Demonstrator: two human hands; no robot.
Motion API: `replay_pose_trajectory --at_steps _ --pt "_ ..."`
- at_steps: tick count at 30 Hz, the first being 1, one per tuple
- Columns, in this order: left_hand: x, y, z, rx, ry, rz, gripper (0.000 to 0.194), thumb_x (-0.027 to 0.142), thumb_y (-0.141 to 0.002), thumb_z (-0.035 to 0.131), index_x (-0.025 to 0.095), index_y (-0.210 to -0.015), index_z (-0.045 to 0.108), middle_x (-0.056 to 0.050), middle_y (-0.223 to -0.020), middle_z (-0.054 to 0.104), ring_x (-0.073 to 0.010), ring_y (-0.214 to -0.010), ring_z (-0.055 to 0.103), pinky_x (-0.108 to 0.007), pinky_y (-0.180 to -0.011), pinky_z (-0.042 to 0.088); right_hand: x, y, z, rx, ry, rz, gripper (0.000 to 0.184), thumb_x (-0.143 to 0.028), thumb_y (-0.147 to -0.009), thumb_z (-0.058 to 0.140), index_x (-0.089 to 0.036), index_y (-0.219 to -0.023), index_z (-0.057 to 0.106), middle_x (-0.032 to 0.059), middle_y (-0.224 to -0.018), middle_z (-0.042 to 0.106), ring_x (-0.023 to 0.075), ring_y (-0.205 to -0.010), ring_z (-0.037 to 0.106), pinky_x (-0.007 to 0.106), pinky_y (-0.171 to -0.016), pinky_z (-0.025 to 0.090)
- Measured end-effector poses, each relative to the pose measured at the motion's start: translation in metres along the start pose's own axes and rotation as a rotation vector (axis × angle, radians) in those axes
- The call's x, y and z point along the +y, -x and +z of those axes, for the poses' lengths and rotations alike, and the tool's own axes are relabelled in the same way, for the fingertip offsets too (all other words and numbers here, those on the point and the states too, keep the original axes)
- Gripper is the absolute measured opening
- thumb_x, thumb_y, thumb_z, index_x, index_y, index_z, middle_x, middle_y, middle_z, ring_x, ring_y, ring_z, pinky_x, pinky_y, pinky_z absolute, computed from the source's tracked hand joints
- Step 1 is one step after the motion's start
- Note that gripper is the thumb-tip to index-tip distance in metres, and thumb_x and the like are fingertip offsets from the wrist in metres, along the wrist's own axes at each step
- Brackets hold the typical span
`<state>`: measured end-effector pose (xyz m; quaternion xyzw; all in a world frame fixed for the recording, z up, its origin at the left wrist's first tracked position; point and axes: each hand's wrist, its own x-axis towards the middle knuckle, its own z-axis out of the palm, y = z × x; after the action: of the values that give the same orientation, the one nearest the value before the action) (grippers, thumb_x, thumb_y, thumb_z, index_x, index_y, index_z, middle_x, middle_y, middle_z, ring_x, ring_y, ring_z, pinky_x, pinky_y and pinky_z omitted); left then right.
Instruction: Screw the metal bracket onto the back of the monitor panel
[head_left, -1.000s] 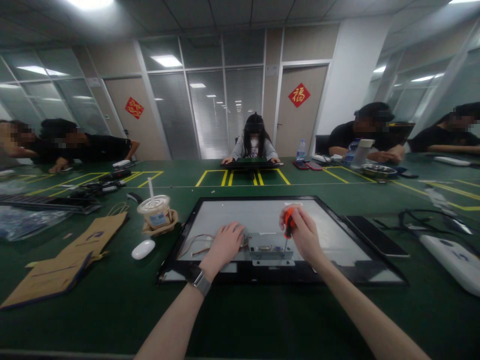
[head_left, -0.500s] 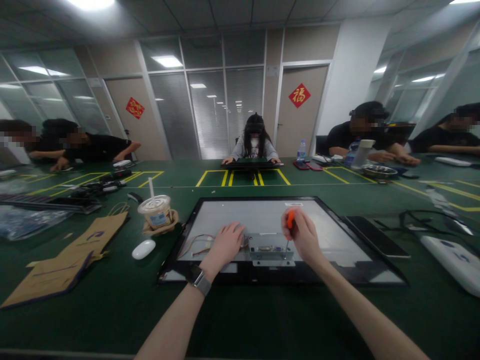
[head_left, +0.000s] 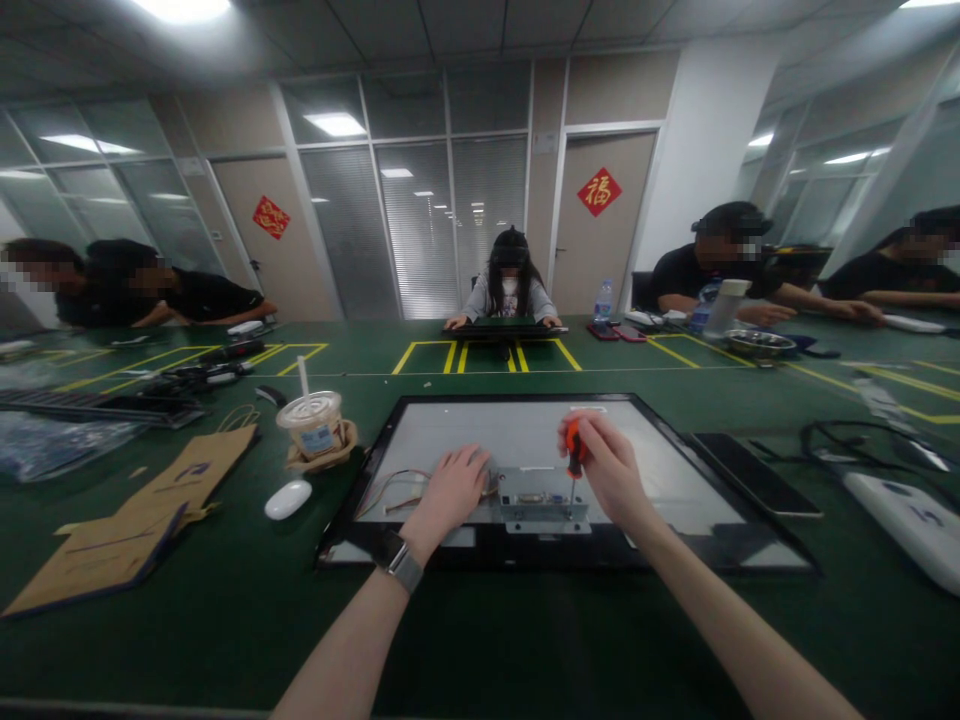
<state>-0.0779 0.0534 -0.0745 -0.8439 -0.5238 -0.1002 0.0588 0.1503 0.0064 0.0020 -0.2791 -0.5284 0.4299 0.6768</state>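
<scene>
A flat display panel with a black frame and pale grey back lies on the green table before me. Near its front edge sits a metal bracket with connector ports. My right hand is closed round the orange and black handle of a screwdriver. The screwdriver stands nearly upright, its shaft reaching down to the bracket's right end; the exact tip contact is too small to tell. Fingers stretched out, my left hand lies flat on the panel by the bracket's left side. Thin wires run beside it.
Left of the panel are a white mouse, a drink cup with a straw, and a brown paper bag. A black slab and a white device with cables lie to the right. Several people sit around the table.
My right hand has turned slightly about the screwdriver and back, the handle staying over the bracket's right end. My left hand has kept still. A person at the right has stretched an arm outward.
</scene>
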Motion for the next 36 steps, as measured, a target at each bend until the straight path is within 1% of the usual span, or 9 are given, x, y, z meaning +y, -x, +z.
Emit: replay_pose_trajectory --at_steps 3,7,9,16,19,24,29,34,36 --pt "0.0011 0.0003 -0.0024 -0.005 0.005 -0.002 0.039 0.025 -0.102 0.037 0.02 -0.137 0.051 -0.011 -0.146 0.051 -0.0249 -0.134 0.049 -0.045 -0.111 0.039 -0.0028 -0.0021 -0.0001 0.018 -0.038 -0.036 0.021 -0.044 -0.084 0.068 -0.023 -0.082 0.063 0.0017 -0.079 0.064 0.0154 -0.063 0.059 0.027 -0.051 0.044" --pt "0.0029 0.0012 -0.0056 -0.004 0.004 0.0 0.039 0.024 -0.101 0.037 0.02 -0.137 0.052 -0.011 -0.145 0.052 -0.0246 -0.134 0.049 -0.044 -0.111 0.039 -0.0042 -0.005 -0.0019 0.023 -0.082 0.025 0.02 -0.043 -0.083 0.068 -0.025 -0.084 0.059 -0.0028 -0.07 0.059 0.0111 -0.049 0.047 0.024 -0.043 0.034" --pt "0.003 0.0014 -0.0058 -0.006 0.006 -0.001 0.039 0.025 -0.102 0.037 0.02 -0.137 0.051 -0.011 -0.146 0.052 -0.0248 -0.134 0.049 -0.045 -0.112 0.039 -0.0039 -0.006 -0.0028 0.029 -0.096 0.037 0.021 -0.044 -0.082 0.069 -0.025 -0.085 0.06 -0.0042 -0.065 0.055 0.0104 -0.047 0.042 0.024 -0.042 0.03" --pt "0.0027 0.0015 -0.0071 -0.013 0.008 -0.008 0.039 0.025 -0.102 0.037 0.019 -0.137 0.052 -0.011 -0.146 0.052 -0.0251 -0.135 0.048 -0.044 -0.112 0.038 -0.0062 -0.0041 -0.0004 -0.009 -0.104 0.051 0.03 -0.05 -0.081 0.071 -0.022 -0.075 0.06 -0.0032 -0.065 0.053 0.0097 -0.047 0.041 0.025 -0.043 0.027" --pt "0.0041 0.0021 -0.0087 -0.009 0.001 -0.004 0.038 0.023 -0.101 0.037 0.02 -0.136 0.052 -0.011 -0.145 0.052 -0.0245 -0.135 0.048 -0.044 -0.112 0.039 -0.0072 -0.0023 0.0013 -0.038 -0.069 0.057 0.032 -0.052 -0.081 0.071 -0.021 -0.074 0.062 -0.0029 -0.06 0.052 0.0112 -0.049 0.044 0.025 -0.044 0.029" --pt "0.0036 0.0019 -0.0064 -0.007 -0.011 -0.006 0.038 0.023 -0.101 0.039 0.022 -0.136 0.052 -0.01 -0.146 0.052 -0.0237 -0.134 0.049 -0.044 -0.112 0.039 -0.0053 -0.0023 0.0011 -0.022 -0.057 0.048 0.034 -0.057 -0.084 0.065 -0.023 -0.09 0.064 -0.0037 -0.059 0.052 0.0133 -0.05 0.046 0.025 -0.044 0.03" --pt "0.0023 0.0009 -0.0061 -0.013 0.002 -0.002 0.038 0.025 -0.101 0.037 0.021 -0.137 0.052 -0.01 -0.146 0.052 -0.0243 -0.135 0.048 -0.043 -0.112 0.038 -0.003 -0.005 -0.0019 -0.008 -0.077 0.057 0.033 -0.057 -0.083 0.067 -0.024 -0.083 0.062 -0.0031 -0.063 0.053 0.012 -0.049 0.044 0.025 -0.045 0.03" --pt "0.004 0.0009 -0.009 -0.037 0.007 -0.011 0.04 0.025 -0.102 0.036 0.019 -0.138 0.05 -0.011 -0.147 0.051 -0.0248 -0.136 0.047 -0.044 -0.113 0.037 -0.0051 -0.0067 -0.0037 0.005 -0.113 0.078 0.032 -0.053 -0.077 0.074 -0.022 -0.078 0.065 0.0005 -0.072 0.058 0.0141 -0.057 0.05 0.027 -0.049 0.037" --pt "0.0038 0.0012 -0.0084 -0.034 0.006 -0.011 0.04 0.025 -0.102 0.036 0.019 -0.138 0.05 -0.011 -0.147 0.05 -0.0248 -0.136 0.047 -0.045 -0.113 0.037 -0.006 -0.0066 -0.0037 -0.005 -0.125 0.087 0.033 -0.054 -0.076 0.074 -0.022 -0.076 0.065 0.0003 -0.069 0.057 0.0151 -0.058 0.051 0.028 -0.051 0.039"
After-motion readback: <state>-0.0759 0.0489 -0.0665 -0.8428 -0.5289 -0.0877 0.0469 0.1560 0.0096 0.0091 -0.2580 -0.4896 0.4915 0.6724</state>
